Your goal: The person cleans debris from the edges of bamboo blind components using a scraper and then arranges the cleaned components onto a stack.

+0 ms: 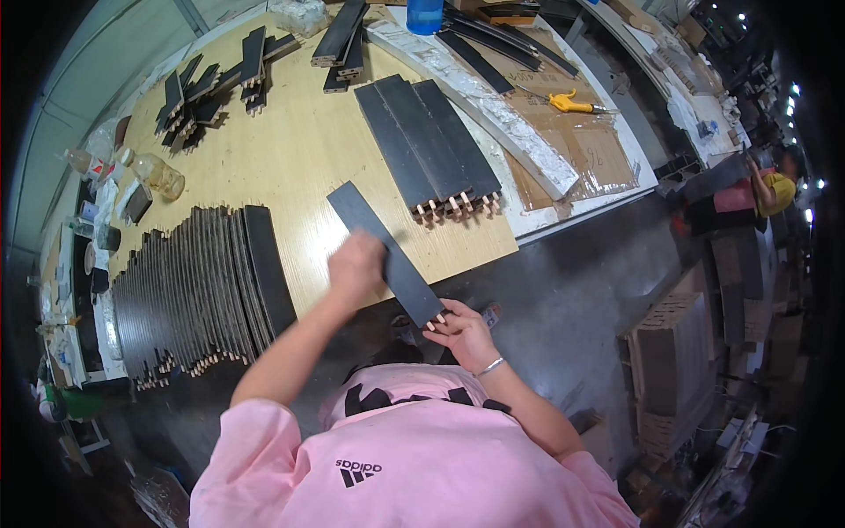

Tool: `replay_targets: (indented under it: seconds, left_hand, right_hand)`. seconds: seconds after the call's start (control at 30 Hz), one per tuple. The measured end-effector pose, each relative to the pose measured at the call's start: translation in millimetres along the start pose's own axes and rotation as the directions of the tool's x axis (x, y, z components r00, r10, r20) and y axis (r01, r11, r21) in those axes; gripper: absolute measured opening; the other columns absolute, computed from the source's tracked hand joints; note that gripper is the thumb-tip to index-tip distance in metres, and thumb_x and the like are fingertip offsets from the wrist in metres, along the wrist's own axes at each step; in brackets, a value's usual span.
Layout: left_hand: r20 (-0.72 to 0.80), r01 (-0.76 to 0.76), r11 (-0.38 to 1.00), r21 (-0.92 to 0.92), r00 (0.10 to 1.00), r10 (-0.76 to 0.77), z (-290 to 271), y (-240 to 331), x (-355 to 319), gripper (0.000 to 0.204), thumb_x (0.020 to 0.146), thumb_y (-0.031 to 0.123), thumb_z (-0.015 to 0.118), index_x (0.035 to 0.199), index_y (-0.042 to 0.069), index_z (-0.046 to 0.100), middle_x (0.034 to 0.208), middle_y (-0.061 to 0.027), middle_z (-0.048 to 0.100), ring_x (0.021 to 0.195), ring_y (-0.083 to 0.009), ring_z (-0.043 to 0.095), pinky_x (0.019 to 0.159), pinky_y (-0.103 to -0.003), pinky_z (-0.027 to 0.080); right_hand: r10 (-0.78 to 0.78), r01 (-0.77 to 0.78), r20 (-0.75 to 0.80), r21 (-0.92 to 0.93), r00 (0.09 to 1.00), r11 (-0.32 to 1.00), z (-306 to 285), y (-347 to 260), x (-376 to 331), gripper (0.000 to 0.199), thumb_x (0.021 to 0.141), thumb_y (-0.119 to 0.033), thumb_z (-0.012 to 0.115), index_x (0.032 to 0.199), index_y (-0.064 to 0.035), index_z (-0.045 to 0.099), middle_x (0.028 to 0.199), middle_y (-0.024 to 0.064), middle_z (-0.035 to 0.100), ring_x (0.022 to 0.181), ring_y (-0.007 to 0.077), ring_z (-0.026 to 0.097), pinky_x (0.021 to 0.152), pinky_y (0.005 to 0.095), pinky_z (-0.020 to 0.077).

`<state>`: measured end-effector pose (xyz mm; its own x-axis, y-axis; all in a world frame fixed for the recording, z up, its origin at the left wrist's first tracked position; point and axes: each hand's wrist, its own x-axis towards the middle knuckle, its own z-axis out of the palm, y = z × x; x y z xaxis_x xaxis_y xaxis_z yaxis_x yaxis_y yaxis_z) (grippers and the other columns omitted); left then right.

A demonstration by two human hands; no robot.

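Note:
A long black board [374, 231] with pale wooden dowels in its near end lies slantwise over the table's front edge. My right hand [464, 334] grips that near end, its fingers beside the dowels. On the board's left edge, about midway along, my left hand [356, 266] is closed like a fist and slightly blurred; what it holds, if anything, is hidden. To the left, many similar black boards stand on edge in a tight row [198, 286], dowel ends toward me. Beyond the held board, a flat stack of black boards [427, 141] also has dowels at its near end.
Loose black board piles [189, 101] lie at the table's [308, 132] far left. A plastic bottle [157, 173] is at the left edge. A white-wrapped strip [480, 101], cardboard [572, 150] and a yellow air blow gun [572, 103] lie far right. Another person [748, 194] is off right.

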<state>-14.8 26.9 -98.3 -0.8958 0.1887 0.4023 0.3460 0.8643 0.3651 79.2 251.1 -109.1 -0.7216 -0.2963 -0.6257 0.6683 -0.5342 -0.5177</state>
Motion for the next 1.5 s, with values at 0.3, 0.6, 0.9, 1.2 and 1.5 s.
replay_targets:
  seconds: [0.3, 0.6, 0.9, 1.2, 1.5]
  left_hand:
    - [0.091, -0.134, 0.918, -0.374, 0.979, 0.180, -29, 66, -48, 0.011, 0.068, 0.006, 0.073, 0.076, 0.006, 0.066, 0.069, -0.0065, 0.054, 0.061, -0.0259, 0.058, 0.052, -0.038, 0.046]
    - [-0.215, -0.010, 0.883, -0.470, 0.971, -0.104, -89, 56, -27, 0.012, 0.071, -0.003, 0.074, 0.082, -0.002, 0.069, 0.066, -0.0098, 0.058, 0.055, -0.0205, 0.057, 0.049, -0.030, 0.042]
    - [-0.245, 0.162, 0.877, -0.453, 0.923, -0.297, -116, 45, -51, 0.012, 0.070, -0.001, 0.076, 0.080, 0.001, 0.069, 0.065, -0.0088, 0.055, 0.055, -0.0222, 0.055, 0.049, -0.032, 0.041]
    - [-0.184, 0.256, 0.847, -0.465, 0.908, -0.375, -108, 34, -67, 0.008, 0.074, -0.003, 0.073, 0.081, -0.001, 0.070, 0.067, -0.0093, 0.059, 0.057, -0.0187, 0.057, 0.051, -0.029, 0.043]
    - [-0.359, -0.004, 0.855, -0.519, 0.909, -0.214, -122, 66, -54, 0.013, 0.072, 0.000, 0.075, 0.083, 0.000, 0.070, 0.070, -0.0092, 0.059, 0.060, -0.0224, 0.058, 0.053, -0.033, 0.044]
  right_hand:
    - [0.009, -0.005, -0.072, 0.053, 0.997, 0.999, -7, -16, 16, 0.030, 0.096, -0.019, 0.053, 0.116, 0.0025, 0.057, 0.099, 0.0128, 0.067, 0.087, 0.0241, 0.066, 0.083, 0.0400, 0.0548]
    - [-0.478, 0.585, 0.385, -0.708, 0.790, 0.396, 94, 35, 34, 0.022, 0.075, -0.002, 0.072, 0.092, -0.0013, 0.058, 0.076, 0.0080, 0.062, 0.070, 0.0194, 0.065, 0.061, 0.0337, 0.0504]
    - [-0.166, 0.827, 0.813, -0.527, 0.558, 0.195, 135, 65, 33, 0.022, 0.082, -0.007, 0.061, 0.103, -0.0007, 0.059, 0.099, 0.0180, 0.065, 0.096, 0.0345, 0.063, 0.081, 0.0422, 0.0495]
    - [-0.662, 0.582, 0.485, -0.808, 0.571, -0.090, 117, -47, 59, 0.027, 0.072, 0.003, 0.067, 0.097, -0.0013, 0.060, 0.093, 0.0152, 0.058, 0.075, 0.0310, 0.056, 0.069, 0.0381, 0.0478]
    - [-0.116, 0.873, 0.961, -0.276, 0.250, -0.402, 149, 65, 68, 0.047, 0.081, -0.029, 0.065, 0.118, -0.0014, 0.057, 0.132, 0.0219, 0.049, 0.121, 0.0327, 0.049, 0.100, 0.0479, 0.0409]
